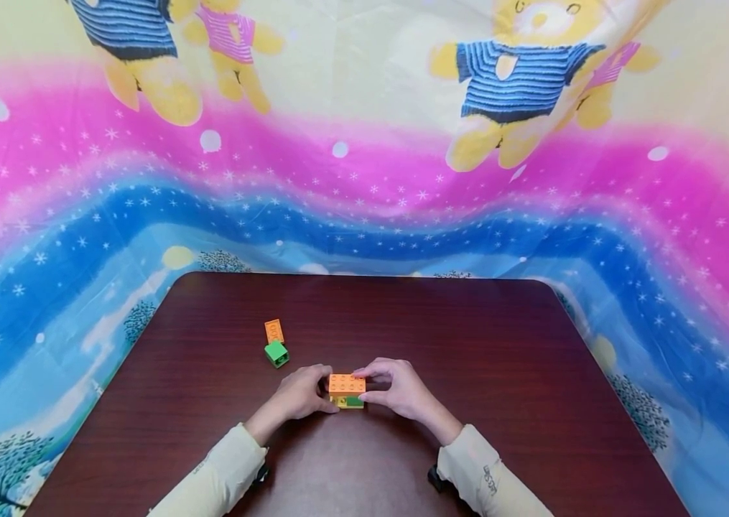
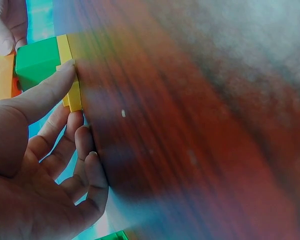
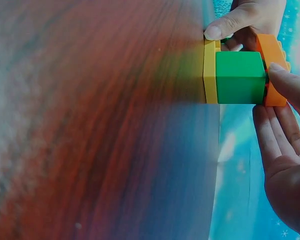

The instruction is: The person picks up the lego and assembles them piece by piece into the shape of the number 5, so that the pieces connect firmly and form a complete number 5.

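Note:
In front of me both hands hold a small stack of toy building bricks. At the bottom lies a thin yellow brick [image 3: 210,75], flat along the tabletop. A green block [image 3: 240,77] sits on one end of it. An orange studded brick [image 1: 347,384] tops the stack, slightly tilted, with a narrow reddish gap beneath it in the right wrist view. My left hand [image 1: 299,391] pinches the yellow brick between thumb and fingers. From the other side, my right hand [image 1: 399,388] pinches the orange brick, thumb on its near side and fingers behind.
Left of the stack and farther back, a loose green brick [image 1: 276,354] lies beside a flat orange brick [image 1: 274,331]. The dark wooden table [image 1: 467,337] has rounded far corners. A patterned cloth [image 1: 364,179] with bears and snowflakes hangs behind and around it.

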Motion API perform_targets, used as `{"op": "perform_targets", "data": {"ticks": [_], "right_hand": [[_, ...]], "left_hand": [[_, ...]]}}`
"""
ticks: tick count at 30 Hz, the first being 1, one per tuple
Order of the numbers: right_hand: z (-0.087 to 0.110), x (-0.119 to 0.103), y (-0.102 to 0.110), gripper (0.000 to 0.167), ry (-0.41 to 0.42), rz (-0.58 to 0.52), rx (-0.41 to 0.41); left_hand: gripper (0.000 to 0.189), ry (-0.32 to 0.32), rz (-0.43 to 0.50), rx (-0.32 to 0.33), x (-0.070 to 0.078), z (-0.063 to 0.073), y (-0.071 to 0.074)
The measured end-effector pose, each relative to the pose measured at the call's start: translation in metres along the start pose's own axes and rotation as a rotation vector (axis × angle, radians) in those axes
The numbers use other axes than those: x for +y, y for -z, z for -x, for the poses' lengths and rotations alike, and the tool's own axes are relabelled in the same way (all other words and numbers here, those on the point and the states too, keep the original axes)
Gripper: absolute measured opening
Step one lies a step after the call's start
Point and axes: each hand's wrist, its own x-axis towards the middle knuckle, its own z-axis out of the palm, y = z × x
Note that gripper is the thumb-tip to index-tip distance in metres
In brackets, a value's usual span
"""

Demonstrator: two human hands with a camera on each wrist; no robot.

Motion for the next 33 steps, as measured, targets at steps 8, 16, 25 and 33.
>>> {"op": "perform_targets", "data": {"ticks": [8, 16, 25, 33], "right_hand": [[-0.0006, -0.0011, -0.0012, 0.043, 0.007, 0.025, 0.0], [-0.0014, -0.0042, 0.0005, 0.041, 0.004, 0.038, 0.0], [-0.0021, -0.0083, 0.0011, 0.042, 0.01, 0.095, 0.012], [0.0004, -0.0082, -0.0029, 0.043, 0.013, 0.153, 0.018]], "left_hand": [[0.037, 0.003, 0.006, -0.006, -0.0012, 0.0004, 0.0], [0.037, -0.014, 0.004, 0.007, -0.0031, -0.0004, 0.0003], [0.037, -0.008, 0.01, 0.002, -0.002, -0.0026, 0.0008], [0.038, -0.002, 0.007, -0.01, -0.0024, -0.0021, 0.0004]]}}
